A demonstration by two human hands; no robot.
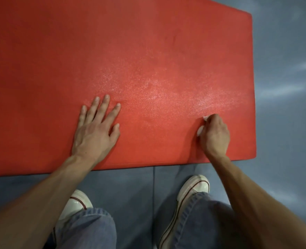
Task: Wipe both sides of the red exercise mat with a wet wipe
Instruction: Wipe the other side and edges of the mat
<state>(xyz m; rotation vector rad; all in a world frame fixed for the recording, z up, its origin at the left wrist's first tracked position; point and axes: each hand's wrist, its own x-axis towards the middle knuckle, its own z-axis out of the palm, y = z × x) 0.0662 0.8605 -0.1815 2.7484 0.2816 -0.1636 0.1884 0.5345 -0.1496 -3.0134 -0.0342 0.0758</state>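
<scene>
The red exercise mat [130,60] was laid flat on the grey floor [283,69], and it filled most of the upper part of the head view. Its near long edge was positioned just ahead of the person's feet, and its right short edge was visible against the floor; the left end was cut off by the frame. A band of glistening, wet-looking sheen was seen across the textured top face, extending from beyond the left hand's fingertips toward the right edge.

The left hand [96,128] was placed palm down on the mat near the near edge, with the fingers straight and spread apart and the thumb held out to the side. Nothing was held in it.

The right hand [214,134] was positioned on the mat toward its right end, well apart from the left hand. Its fingers were curled around a white wet wipe [200,131], which was gripped and pressed against the mat surface. Only small portions of the wipe were exposed: one at the fingertips and one beside the thumb. The remainder was hidden under the hand.

Both forearms were bare and were extended forward from the bottom of the frame. Below them, blue denim trouser legs [199,218] and two white canvas sneakers [196,186] with a red stripe at the sole were seen on the floor, short of the mat's near edge. A thin seam in the floor was visible between the two feet.
</scene>
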